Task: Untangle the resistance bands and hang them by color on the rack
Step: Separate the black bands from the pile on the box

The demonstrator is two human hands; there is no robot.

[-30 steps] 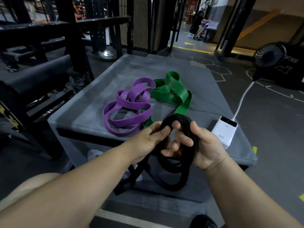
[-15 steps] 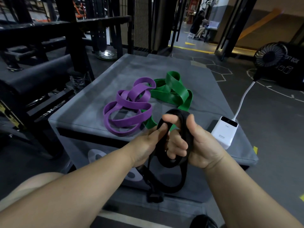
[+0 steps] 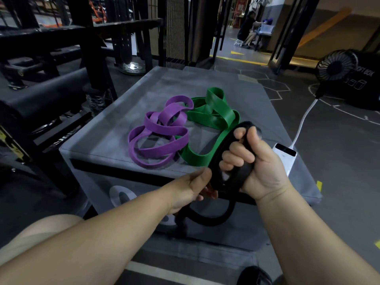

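A black resistance band point(image 3: 223, 153) is bunched into loops in front of the grey padded box point(image 3: 107, 128). My right hand point(image 3: 253, 163) grips its upper loops, fingers curled through them. My left hand point(image 3: 195, 188) holds the band lower down, and a loop of it hangs below both hands. On the box lie a purple band point(image 3: 158, 134) and a green band point(image 3: 213, 116), coiled and overlapping where they meet.
A white power bank point(image 3: 284, 156) with a white cable lies at the box's right edge. A black metal rack point(image 3: 51, 64) stands to the left. A black fan point(image 3: 337, 64) sits on the floor at far right. A person sits in the far background.
My right hand has lifted the black loops up and to the right. My left hand has slid down the band, uncovering the green band's near loop.
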